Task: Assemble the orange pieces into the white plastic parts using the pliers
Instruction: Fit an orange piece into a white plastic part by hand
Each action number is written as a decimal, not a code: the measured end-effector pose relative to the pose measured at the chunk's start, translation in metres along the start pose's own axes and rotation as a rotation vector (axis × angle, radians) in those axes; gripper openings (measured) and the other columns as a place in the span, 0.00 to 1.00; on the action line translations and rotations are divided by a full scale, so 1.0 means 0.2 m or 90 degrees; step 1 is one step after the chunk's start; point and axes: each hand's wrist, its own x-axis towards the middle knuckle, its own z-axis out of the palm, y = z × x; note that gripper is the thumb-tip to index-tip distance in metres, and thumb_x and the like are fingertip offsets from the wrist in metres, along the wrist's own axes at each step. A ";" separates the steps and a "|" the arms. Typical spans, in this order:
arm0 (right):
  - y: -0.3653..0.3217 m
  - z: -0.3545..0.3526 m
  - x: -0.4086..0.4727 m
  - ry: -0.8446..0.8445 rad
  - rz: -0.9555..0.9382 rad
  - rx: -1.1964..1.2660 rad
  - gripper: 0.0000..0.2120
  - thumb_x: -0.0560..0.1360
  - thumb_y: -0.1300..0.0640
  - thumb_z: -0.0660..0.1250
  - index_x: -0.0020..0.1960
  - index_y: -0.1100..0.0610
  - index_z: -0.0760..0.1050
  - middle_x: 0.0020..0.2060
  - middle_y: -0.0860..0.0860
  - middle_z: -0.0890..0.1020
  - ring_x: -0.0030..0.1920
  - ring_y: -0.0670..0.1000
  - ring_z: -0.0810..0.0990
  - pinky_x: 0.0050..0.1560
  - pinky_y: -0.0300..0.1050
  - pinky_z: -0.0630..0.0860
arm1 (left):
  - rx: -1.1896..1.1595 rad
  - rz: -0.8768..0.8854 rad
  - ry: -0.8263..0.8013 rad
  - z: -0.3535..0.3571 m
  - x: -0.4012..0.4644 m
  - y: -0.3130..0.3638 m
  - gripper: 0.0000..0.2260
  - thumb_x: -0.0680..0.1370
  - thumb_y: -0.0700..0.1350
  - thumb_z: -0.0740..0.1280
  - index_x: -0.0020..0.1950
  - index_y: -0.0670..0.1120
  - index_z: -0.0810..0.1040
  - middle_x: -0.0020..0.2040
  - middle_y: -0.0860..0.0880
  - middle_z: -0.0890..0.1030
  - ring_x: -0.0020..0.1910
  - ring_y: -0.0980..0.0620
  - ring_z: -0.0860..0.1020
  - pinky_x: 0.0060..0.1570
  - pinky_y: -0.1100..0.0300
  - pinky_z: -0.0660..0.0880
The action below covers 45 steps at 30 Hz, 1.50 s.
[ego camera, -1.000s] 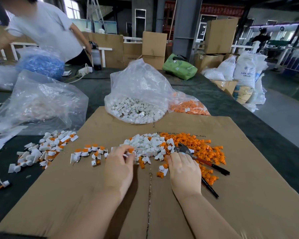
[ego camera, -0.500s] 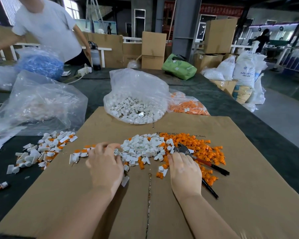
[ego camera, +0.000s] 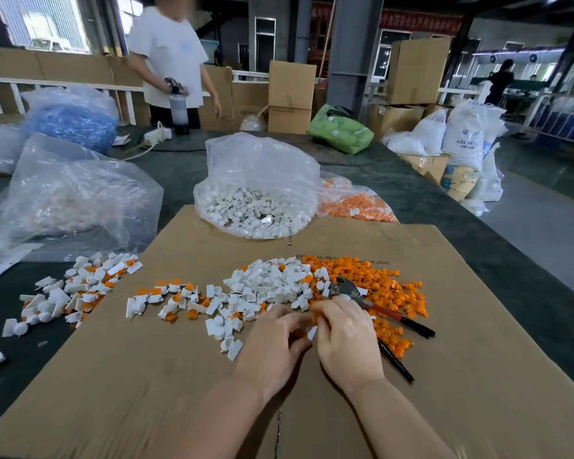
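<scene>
On the cardboard sheet (ego camera: 444, 376), near edge: both hands work close together, fingertips almost meeting over the loose parts.

Left hand (ego camera: 272, 346): fingers curled, pinching a small white plastic part (ego camera: 311, 332) with a flat tab that shows between the two hands.

Right hand (ego camera: 347, 339): fingers bent in toward the same spot; a bit of orange shows at the fingertips, probably an orange piece, but the grip is mostly hidden, so I cannot tell for sure what it holds.

Step in hand (judgement): seating an orange piece into the white part by hand before pressing.

Doing it well: line the orange piece square to the socket, hold the white part by its tab so the opening stays free, push straight, then use the pliers to close it home.

Red-and-black-handled metal pliers (ego camera: 371, 301): lying on the cardboard just beyond the right hand, head toward the pile, handles running to the right; neither hand is on them.

Loose white plastic parts (ego camera: 265, 286): heap just beyond the fingers.

Loose orange plastic pieces (ego camera: 378, 283): heap to the right of the white, under and around the pliers.

Assembled white-and-orange pieces (ego camera: 80, 286): scattered to the left, well apart from the hands.
</scene>
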 end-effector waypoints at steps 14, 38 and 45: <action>-0.03 0.03 0.02 -0.090 0.033 -0.105 0.03 0.72 0.59 0.70 0.44 0.57 0.77 0.40 0.51 0.80 0.44 0.55 0.77 0.46 0.48 0.70 | 0.059 -0.050 0.038 0.04 0.05 0.00 0.10 0.76 0.51 0.68 0.56 0.52 0.77 0.47 0.58 0.70 0.53 0.56 0.71 0.45 0.70 0.61; -0.02 0.04 0.04 -0.026 0.059 0.007 0.04 0.77 0.62 0.64 0.50 0.57 0.76 0.44 0.50 0.79 0.46 0.52 0.76 0.46 0.46 0.73 | -0.033 -0.090 0.107 0.02 0.03 0.00 0.06 0.76 0.43 0.68 0.52 0.46 0.80 0.46 0.59 0.69 0.44 0.61 0.71 0.43 0.76 0.63; -0.02 0.02 0.05 0.027 0.147 0.096 0.08 0.79 0.60 0.61 0.54 0.55 0.77 0.46 0.47 0.80 0.49 0.46 0.77 0.47 0.38 0.72 | -0.006 -0.047 0.088 0.03 0.03 -0.01 0.12 0.78 0.46 0.65 0.61 0.49 0.77 0.52 0.59 0.73 0.52 0.60 0.72 0.51 0.77 0.63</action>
